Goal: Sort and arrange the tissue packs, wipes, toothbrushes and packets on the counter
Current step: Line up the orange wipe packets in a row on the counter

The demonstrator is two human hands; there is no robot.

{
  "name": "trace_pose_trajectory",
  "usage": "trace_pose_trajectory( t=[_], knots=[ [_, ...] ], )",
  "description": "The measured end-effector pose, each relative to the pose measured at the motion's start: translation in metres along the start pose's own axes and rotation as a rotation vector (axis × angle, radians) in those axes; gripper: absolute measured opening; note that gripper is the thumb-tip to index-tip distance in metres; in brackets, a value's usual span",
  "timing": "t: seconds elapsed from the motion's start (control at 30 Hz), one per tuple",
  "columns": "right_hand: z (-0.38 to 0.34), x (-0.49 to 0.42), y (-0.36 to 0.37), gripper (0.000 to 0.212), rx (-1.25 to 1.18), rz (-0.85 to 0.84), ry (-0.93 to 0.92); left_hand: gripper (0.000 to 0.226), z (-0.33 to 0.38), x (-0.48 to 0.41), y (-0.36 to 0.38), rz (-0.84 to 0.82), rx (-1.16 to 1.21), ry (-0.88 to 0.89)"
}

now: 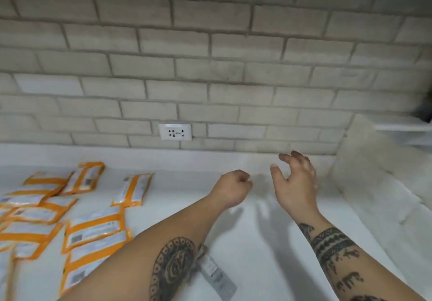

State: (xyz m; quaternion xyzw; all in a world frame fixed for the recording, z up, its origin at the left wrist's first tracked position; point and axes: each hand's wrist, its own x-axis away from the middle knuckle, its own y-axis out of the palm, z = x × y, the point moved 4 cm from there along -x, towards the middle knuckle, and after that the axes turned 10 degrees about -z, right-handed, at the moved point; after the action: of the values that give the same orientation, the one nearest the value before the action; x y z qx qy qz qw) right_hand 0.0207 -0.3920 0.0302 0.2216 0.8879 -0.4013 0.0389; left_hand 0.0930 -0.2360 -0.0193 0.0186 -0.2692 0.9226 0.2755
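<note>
White counter bare from centre to the right, bounded by the back upstand and a brick side wall at right; orange-edged packets overlap loosely at left, one packet apart near the back; grey narrow pack lies partly under the left forearm. Left hand curled in a fist, nothing seen in it; right hand raised, fingers spread and loosely bent, holding nothing. Pale brick wall behind; white outlet just above the counter.
</note>
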Motion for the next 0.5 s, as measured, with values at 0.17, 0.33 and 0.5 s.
trace_pose_trajectory(
  t=[0.17, 0.33, 0.5],
  knots=[
    [-0.061, 0.037, 0.117, 0.036, -0.026, -0.213, -0.050, 0.027, -0.109, 0.064, -0.109, 0.149, -0.017, -0.137],
    [-0.111, 0.076, 0.209, 0.029, -0.056, -0.393, -0.037, 0.021, -0.207, 0.118, -0.196, 0.297, -0.111, -0.293],
    [-0.180, 0.109, 0.291, 0.023, -0.075, -0.528, -0.094, 0.027, -0.287, 0.165, -0.277, 0.410, -0.175, -0.396]
  ],
)
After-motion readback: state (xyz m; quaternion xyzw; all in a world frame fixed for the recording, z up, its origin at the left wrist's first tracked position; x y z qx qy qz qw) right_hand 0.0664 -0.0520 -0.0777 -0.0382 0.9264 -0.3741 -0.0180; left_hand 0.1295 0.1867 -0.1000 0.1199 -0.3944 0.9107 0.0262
